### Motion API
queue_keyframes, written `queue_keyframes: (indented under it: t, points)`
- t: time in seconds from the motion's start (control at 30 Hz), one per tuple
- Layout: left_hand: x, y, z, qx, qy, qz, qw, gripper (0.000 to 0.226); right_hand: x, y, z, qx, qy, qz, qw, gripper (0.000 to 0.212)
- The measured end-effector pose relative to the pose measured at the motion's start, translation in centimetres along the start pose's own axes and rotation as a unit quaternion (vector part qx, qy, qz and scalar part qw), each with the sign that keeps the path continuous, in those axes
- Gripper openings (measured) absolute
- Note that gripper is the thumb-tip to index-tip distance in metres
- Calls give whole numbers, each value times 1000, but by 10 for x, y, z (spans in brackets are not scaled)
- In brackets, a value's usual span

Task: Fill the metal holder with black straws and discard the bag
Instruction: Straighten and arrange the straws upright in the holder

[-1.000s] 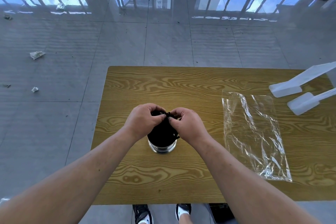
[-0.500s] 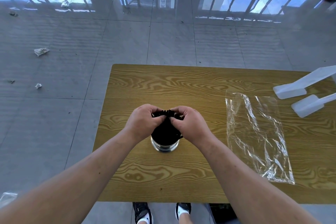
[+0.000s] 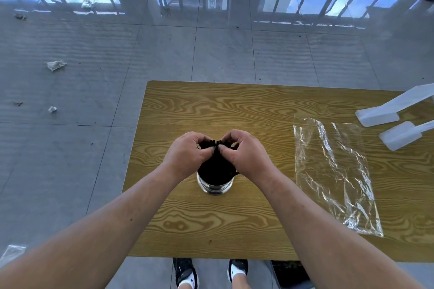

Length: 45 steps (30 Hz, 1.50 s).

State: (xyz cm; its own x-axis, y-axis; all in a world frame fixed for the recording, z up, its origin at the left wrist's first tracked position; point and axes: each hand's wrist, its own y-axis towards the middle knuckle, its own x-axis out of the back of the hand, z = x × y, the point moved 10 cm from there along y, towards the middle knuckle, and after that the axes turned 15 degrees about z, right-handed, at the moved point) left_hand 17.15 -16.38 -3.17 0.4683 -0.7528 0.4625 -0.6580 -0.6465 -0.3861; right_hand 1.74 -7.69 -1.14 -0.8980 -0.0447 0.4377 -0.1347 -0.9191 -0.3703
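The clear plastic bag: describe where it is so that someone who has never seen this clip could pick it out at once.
Start at the wooden table and look to its right half, right of the hands at the metal holder. The clear plastic bag lies flat and empty there, just below two white plastic pieces. It alone is see-through and crinkled, with the wood grain showing through.

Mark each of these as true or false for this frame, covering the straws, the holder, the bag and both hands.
1. Both hands, left hand and right hand, grip the black straws. True.
2. The metal holder lies on its side. False: it stands upright on the wooden table.
3. The clear plastic bag lies flat on the table, right of the holder. True.
4. The bag is already discarded on the floor. False: it is on the table.
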Motion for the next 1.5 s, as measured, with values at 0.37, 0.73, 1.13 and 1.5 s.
queue_keyframes:
  t: [0.37, 0.73, 1.13, 1.5]
  points:
    - [-2, -5, 3, 27, -5, 16, 999, 5, 139, -54, 106, 226, 205, -186, 934, 24]
    - [-4, -3, 5, 23, -2, 14, 1000, 9, 103, -36, 53, 109, 307, -97, 941, 23]
    - [-5, 0, 6, 15, -2, 16, 1000, 2, 34, -19, 28, -24, 135, 47, 989, 6]
    - [-5, 0, 6, 16, -20, 20, 999, 10, 48, -26, 55, 88, 5, 2, 996, 55]
